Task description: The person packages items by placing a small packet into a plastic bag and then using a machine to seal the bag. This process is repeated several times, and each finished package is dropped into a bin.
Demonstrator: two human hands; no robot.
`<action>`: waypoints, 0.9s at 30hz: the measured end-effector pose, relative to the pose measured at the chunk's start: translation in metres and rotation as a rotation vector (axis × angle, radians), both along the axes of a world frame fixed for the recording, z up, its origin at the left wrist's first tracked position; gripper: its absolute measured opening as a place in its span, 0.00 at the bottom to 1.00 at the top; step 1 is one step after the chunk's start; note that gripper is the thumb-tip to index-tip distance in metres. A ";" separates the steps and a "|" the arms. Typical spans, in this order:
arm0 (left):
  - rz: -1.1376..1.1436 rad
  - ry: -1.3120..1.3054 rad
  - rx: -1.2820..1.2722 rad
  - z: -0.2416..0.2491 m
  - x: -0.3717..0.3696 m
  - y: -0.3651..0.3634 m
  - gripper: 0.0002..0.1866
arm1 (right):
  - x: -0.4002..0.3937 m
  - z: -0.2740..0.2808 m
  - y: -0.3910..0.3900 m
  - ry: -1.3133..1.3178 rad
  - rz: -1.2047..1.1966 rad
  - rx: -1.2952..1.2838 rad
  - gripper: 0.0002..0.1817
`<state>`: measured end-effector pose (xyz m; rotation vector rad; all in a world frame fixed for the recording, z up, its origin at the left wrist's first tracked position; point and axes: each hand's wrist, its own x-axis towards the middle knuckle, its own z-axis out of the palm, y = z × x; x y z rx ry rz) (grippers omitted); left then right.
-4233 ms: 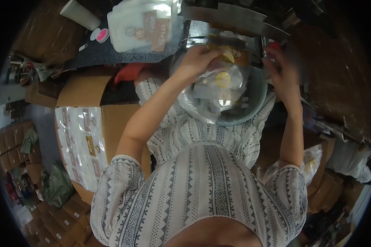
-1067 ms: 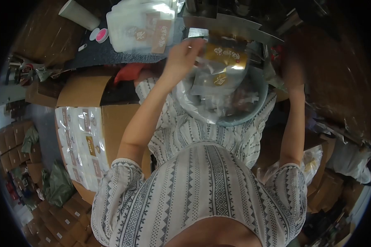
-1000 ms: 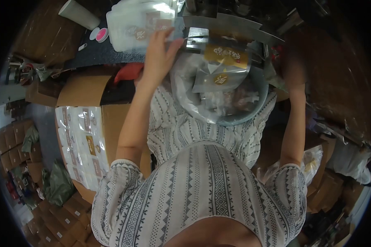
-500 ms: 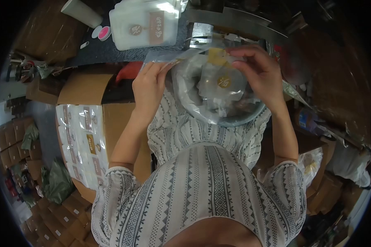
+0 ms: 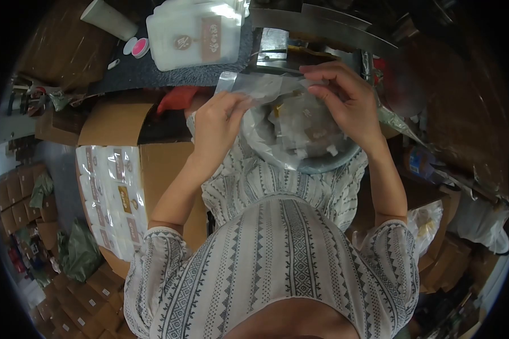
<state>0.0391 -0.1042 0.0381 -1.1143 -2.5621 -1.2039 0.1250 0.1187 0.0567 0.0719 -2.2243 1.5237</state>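
Note:
My left hand (image 5: 218,125) is closed in a pinch on a clear plastic bag (image 5: 260,86), whose flat film stretches rightward above the basin. My right hand (image 5: 348,101) hovers at the basin's upper right, thumb and forefinger apart, with nothing plainly between them; the film's far end lies close to its fingertips. Below both hands, the round grey basin (image 5: 322,166) rests on my lap, lined with clear plastic. Inside it lie several small translucent packets (image 5: 311,125), some with brown print. A yellow edge shows on one near the left. The see-through film blurs their outlines.
A stack of printed white pouches (image 5: 195,37) lies on a dark mat, near a pink-filled round tub (image 5: 140,47) and a white cup (image 5: 108,20). To my left, an open carton (image 5: 110,121) holds printed packs (image 5: 113,195). Metal equipment (image 5: 322,25) stands ahead.
My left hand has moved right and slightly down with the bag. The yellow-edged packet near my right fingers now appears lower, in the basin. My right hand has shifted slightly left.

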 end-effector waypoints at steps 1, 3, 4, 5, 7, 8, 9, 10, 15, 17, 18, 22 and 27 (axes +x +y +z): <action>-0.010 -0.013 0.003 -0.001 0.000 0.000 0.05 | 0.000 -0.001 0.001 -0.011 0.010 -0.014 0.09; -0.022 -0.027 0.005 -0.002 0.001 0.001 0.05 | 0.000 -0.004 0.001 -0.023 0.018 -0.030 0.09; -0.063 -0.005 -0.015 -0.004 0.001 0.002 0.05 | 0.001 -0.004 0.001 -0.045 0.052 -0.017 0.10; -0.103 0.018 -0.036 -0.006 0.002 0.004 0.05 | 0.001 -0.005 0.001 -0.067 0.085 -0.004 0.10; -0.157 -0.024 -0.047 -0.015 0.003 0.008 0.05 | 0.000 -0.013 0.000 -0.088 0.087 -0.127 0.11; -0.210 -0.065 -0.057 -0.020 0.003 0.011 0.07 | 0.000 -0.017 0.000 -0.108 0.088 -0.247 0.12; -0.211 -0.066 -0.058 -0.025 0.005 0.016 0.07 | -0.001 -0.021 0.001 -0.108 0.088 -0.247 0.12; -0.225 -0.352 -0.022 -0.029 0.007 0.022 0.09 | -0.002 -0.024 0.003 -0.113 -0.024 -0.249 0.12; -0.171 -1.011 0.148 -0.042 -0.010 0.064 0.16 | 0.013 -0.022 0.032 -0.245 -0.331 0.121 0.18; -0.171 -1.100 0.267 -0.050 -0.022 0.078 0.16 | 0.028 -0.007 0.042 -0.266 -0.340 0.368 0.18; -0.171 -1.103 0.269 -0.048 -0.023 0.082 0.16 | 0.031 -0.003 0.050 -0.268 -0.339 0.370 0.18; -0.129 -1.131 0.245 -0.042 -0.023 0.088 0.16 | 0.043 -0.027 0.112 -0.532 -0.660 0.622 0.17; 0.079 -0.057 0.283 -0.055 -0.068 0.047 0.21 | 0.045 -0.059 0.139 -0.525 -0.688 0.830 0.12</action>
